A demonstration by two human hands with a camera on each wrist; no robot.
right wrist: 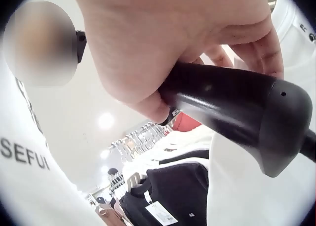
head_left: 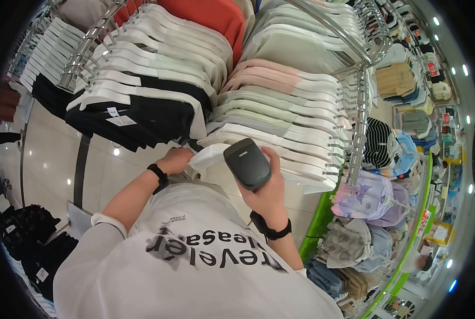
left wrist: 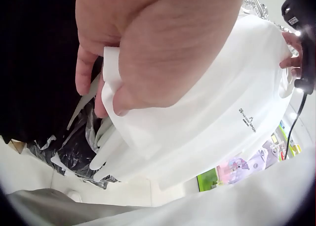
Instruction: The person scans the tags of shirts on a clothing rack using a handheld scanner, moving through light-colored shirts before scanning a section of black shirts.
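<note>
My left hand (head_left: 175, 161) (left wrist: 163, 43) pinches the edge of a white shirt (left wrist: 197, 122) between thumb and fingers, at the front of the rack. In the left wrist view the shirt spreads to the right, with a small dark print on it. My right hand (head_left: 267, 194) (right wrist: 173, 38) grips a black handheld device (head_left: 246, 164) (right wrist: 232, 107), held above the white shirts' near ends. Black shirts (head_left: 142, 119) hang beside the left hand, the front one with a white tag (head_left: 121, 120).
Metal rails (head_left: 360, 117) carry rows of white, pink and green shirts on hangers. Pastel backpacks (head_left: 373, 196) stand at the right behind a green edge (head_left: 322, 215). Dark clothes (head_left: 32, 239) hang at the lower left, and a tiled floor (head_left: 51, 154) shows at the left.
</note>
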